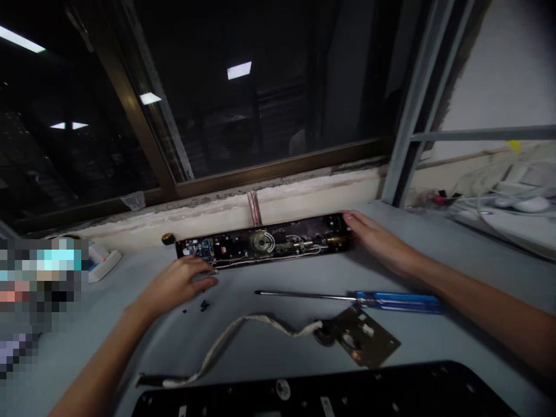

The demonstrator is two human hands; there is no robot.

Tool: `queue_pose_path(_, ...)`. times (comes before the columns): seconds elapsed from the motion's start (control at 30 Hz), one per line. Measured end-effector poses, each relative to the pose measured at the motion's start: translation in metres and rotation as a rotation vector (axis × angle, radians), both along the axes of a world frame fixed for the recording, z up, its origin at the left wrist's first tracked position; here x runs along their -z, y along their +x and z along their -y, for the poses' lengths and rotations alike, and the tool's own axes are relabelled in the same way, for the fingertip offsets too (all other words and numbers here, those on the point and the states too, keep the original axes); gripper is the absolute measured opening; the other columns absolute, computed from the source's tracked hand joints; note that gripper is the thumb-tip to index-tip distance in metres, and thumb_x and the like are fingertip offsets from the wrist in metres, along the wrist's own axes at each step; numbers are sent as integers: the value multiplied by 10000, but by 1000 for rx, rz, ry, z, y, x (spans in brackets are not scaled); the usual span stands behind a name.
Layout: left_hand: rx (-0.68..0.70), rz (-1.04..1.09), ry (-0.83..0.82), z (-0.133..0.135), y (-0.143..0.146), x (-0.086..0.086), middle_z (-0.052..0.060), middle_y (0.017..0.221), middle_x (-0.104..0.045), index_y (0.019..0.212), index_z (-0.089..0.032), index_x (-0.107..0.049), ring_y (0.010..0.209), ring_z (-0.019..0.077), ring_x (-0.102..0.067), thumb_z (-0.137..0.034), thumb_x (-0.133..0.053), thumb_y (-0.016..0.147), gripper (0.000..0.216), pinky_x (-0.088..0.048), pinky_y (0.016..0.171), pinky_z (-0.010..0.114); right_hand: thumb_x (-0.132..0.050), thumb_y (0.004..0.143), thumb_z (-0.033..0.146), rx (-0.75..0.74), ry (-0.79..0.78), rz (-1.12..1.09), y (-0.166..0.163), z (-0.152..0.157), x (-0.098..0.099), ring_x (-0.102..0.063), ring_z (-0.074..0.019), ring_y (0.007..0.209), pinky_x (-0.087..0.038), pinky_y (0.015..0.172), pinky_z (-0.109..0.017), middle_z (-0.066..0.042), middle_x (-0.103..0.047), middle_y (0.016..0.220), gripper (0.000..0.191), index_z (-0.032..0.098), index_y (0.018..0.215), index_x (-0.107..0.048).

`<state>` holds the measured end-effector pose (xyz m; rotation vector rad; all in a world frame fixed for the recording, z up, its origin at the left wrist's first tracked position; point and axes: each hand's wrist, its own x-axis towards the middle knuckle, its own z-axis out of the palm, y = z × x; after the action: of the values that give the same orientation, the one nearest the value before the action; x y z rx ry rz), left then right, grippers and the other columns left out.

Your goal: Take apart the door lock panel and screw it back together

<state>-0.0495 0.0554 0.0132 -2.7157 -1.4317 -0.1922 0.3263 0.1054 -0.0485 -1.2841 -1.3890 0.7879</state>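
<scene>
A long, narrow black electronics housing (286, 238) lies at the back of the table, its inside facing me. A blue circuit board (200, 249), a round part and thin white wires show in it. My right hand (360, 229) grips the housing's right end, thumb on top, other fingers partly hidden. At the left end, my left hand (191, 277) is by the front edge near the blue board, thumb apart from the fingers. Whether its fingertips touch the housing I cannot tell. Several small dark screws (204, 305) lie just in front of that hand.
A blue-handled screwdriver (391, 301) lies across the middle. In front are a green-brown circuit board (367, 336) and a wrapped cable (243, 321). A large black panel (347, 388) fills the near edge. White cables (499, 202) crowd the right; a metal frame (402, 156) stands beside the window.
</scene>
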Motion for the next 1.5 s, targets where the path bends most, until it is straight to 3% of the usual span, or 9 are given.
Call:
queue_pose_path(0.1, 22, 69, -45, -3, 8, 6, 11, 842, -695, 836, -219, -664, 823, 161, -611, -403, -371, 873, 347, -429, 759, 246, -367, 799, 541, -17, 5, -24, -1, 2, -2, -488, -265, 1126, -418, 912, -426, -37, -593, 1146, 407, 266, 1031, -556)
queue_pose_path(0.27, -196, 232, 7, -9, 23, 11, 30, 941, -700, 876, -201, -659, 865, 179, -625, -349, -373, 853, 323, -432, 779, 252, -357, 801, 538, -24, 9, -26, -3, 4, -5, -482, -271, 1136, -379, 954, -450, -42, -581, 1171, 400, 271, 1008, -570)
queue_pose_path(0.37, -274, 185, 52, -14, 36, 10, 47, 1014, -684, 920, -197, -658, 942, 202, -606, -306, -369, 840, 319, -410, 807, 266, -350, 808, 538, -23, 27, -14, -2, 3, -4, -493, -269, 1121, -383, 954, -448, -35, -590, 1154, 398, 276, 1008, -573)
queue_pose_path(0.6, -630, 90, 24, -16, 52, -6, 34, 730, -686, 742, -221, -657, 713, 200, -607, -390, -418, 797, 298, -348, 568, 242, -353, 812, 535, -10, 47, 35, -1, 0, -2, -534, -252, 1062, -398, 948, -411, -23, -622, 1093, 393, 273, 1003, -576)
queue_pose_path(0.77, -608, 67, 4, -19, 55, -13, 32, 703, -659, 675, -208, -621, 685, 184, -582, -384, -418, 784, 290, -327, 552, 233, -347, 814, 532, -4, 41, 45, 0, 1, -3, -532, -248, 1058, -372, 968, -413, -25, -616, 1106, 405, 265, 1022, -568)
queue_pose_path(1.03, -575, -145, -3, -25, 64, -27, 49, 672, -646, 690, -219, -637, 687, 209, -586, -269, -417, 739, 232, -336, 575, 255, -349, 818, 500, 14, 58, 76, -3, 2, -7, -552, -231, 1016, -389, 948, -379, -16, -634, 1061, 377, 261, 993, -581)
queue_pose_path(1.33, -482, -24, -101, -32, 51, -26, 10, 553, -576, 586, -206, -586, 600, 166, -537, -334, -427, 766, 271, -300, 543, 237, -348, 824, 490, 12, 71, 99, -2, 2, -7, -542, -220, 1027, -375, 951, -370, -20, -628, 1071, 380, 241, 1003, -573)
queue_pose_path(1.5, -487, -30, -110, -30, 53, -26, 20, 595, -611, 649, -213, -619, 661, 186, -573, -318, -420, 776, 258, -322, 566, 244, -351, 822, 491, 16, 64, 104, -3, 3, -9, -538, -222, 1039, -372, 956, -366, -25, -627, 1076, 385, 234, 1004, -573)
